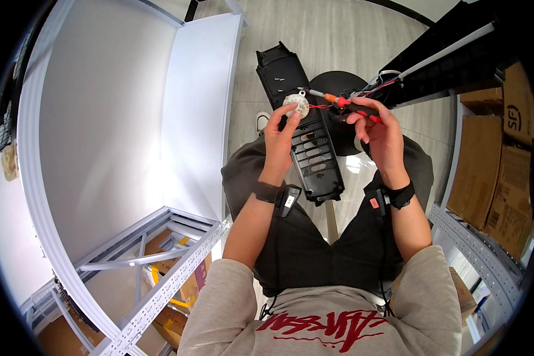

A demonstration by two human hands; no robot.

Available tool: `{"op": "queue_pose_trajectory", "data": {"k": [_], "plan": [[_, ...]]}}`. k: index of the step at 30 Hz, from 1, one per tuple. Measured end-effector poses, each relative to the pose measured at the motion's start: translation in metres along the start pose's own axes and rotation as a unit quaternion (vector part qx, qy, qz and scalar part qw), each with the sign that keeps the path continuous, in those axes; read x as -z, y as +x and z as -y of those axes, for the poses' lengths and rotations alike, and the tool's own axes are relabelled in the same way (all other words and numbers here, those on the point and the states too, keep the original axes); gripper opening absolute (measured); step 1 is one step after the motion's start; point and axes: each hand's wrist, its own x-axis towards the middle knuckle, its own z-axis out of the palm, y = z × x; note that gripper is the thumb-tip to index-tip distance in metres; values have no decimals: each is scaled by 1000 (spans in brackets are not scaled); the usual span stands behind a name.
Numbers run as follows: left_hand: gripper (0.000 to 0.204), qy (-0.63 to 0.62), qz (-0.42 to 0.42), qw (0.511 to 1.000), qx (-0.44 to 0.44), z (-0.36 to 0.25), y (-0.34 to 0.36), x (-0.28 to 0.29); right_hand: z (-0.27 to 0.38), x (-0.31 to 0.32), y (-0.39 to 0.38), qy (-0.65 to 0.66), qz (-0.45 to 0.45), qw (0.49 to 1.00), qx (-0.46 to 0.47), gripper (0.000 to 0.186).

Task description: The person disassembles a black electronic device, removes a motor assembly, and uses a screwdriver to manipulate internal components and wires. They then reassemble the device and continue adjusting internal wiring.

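Observation:
Between the thumb and fingers of my left hand (279,135) is a round whitish disc-shaped part (295,101) with a small tab on its rim. Red wires (318,107) run from it to the right. My right hand (384,135) is wrapped round the red and black handle of a screwdriver (343,102), whose shaft points left. Its tip ends close to the disc's tab; whether they touch I cannot tell. Below both hands lies a long black plastic panel (319,175) with slots, and a few small screws (280,79) rest on its far part.
A black round stool seat (338,83) stands behind the panel. At the far right a long black housing (433,65) has loose coloured wires (381,83) coming out. White shelving (199,89) rises on the left; cardboard boxes (474,166) fill a rack on the right.

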Motion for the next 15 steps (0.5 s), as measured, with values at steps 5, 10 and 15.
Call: {"op": "queue_pose_trajectory", "data": {"k": [5,10,15], "plan": [[35,69,-9,996,-49,-9,-4,-16,7,-6,-6,-147,-58,987,26,34],[38,140,10,986,-94,-9,-6,-16,5,-15,-9,-217,-74,971,68,26],[38,162,12,981,-104,-6,-6,-13,5,-18,-10,-238,-81,963,94,22]]}}
